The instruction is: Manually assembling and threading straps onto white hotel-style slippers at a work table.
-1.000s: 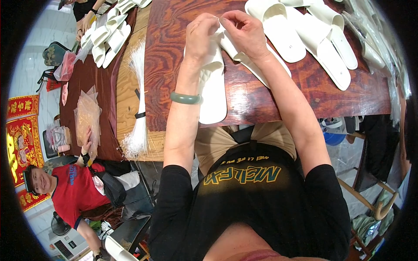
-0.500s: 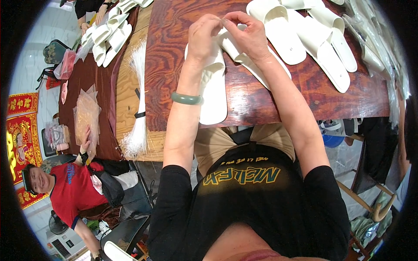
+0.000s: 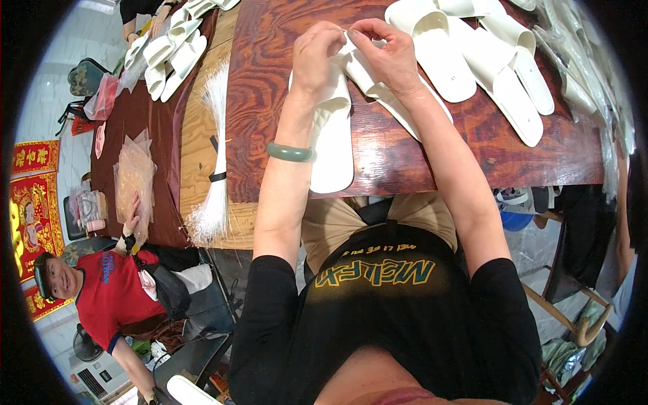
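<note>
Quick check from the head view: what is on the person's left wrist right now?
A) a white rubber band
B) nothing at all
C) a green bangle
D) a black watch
C: a smooth green bangle circles the left forearm just below the left hand, which, with the right hand, pinches at a white slipper lying on the wooden table.

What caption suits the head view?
Left hand and right hand pinch a white slipper over a wooden table.
</note>
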Motion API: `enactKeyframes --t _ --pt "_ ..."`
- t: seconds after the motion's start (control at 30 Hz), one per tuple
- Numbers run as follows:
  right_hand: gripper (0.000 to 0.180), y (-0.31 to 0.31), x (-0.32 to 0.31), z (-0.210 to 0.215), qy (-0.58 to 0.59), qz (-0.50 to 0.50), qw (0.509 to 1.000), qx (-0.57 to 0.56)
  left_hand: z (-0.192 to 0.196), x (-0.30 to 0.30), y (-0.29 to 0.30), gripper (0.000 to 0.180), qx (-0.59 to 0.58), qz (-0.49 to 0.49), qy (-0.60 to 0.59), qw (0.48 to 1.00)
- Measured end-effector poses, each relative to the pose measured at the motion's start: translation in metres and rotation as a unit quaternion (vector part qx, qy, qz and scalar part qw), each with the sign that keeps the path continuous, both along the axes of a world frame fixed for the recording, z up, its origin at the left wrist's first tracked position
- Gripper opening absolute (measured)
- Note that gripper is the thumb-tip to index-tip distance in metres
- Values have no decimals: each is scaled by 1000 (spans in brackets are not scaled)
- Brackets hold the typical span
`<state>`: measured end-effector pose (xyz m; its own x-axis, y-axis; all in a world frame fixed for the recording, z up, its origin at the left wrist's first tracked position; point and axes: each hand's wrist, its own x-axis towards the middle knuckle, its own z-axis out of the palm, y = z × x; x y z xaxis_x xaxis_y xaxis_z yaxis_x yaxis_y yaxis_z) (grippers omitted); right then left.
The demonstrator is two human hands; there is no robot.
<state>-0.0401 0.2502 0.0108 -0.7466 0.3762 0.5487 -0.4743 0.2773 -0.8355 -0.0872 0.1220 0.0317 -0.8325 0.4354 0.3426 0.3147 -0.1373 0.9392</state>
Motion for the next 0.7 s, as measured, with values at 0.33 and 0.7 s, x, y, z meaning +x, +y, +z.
enactKeyframes --t 0.33,0.7 --pt "13 0 2 2 -16 22 999 -21 0 0 2 17 11 -19 -8 1000" --pt "13 1 3 2 -38 11 999 -5 5 5 1 16 9 -18 -38 999"
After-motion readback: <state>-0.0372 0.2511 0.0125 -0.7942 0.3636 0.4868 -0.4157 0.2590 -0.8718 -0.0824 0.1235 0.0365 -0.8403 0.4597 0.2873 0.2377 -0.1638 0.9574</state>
